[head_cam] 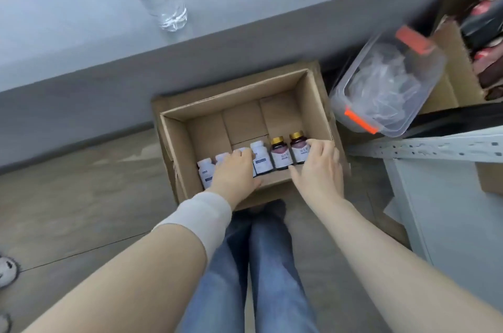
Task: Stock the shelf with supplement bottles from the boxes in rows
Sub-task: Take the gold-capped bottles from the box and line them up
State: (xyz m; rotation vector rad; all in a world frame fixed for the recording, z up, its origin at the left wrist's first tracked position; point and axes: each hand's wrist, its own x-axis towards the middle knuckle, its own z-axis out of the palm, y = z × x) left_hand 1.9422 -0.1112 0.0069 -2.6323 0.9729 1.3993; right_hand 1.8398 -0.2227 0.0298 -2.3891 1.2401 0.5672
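Bottles stand along the box's near wall. My left hand curls over the white bottles. My right hand wraps fingers round the amber bottle nearest the right corner, thumb not closed yet. Best to lift straight up, clear of neighbours

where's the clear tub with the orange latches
In the head view it's on the right: the clear tub sits tilted just right of the open cardboard box, above the white shelf rail.

The box is of matt brown cardboard. The white bottles look like smooth plastic. The dark bottles have shiny gold caps. The container is clear glossy plastic.
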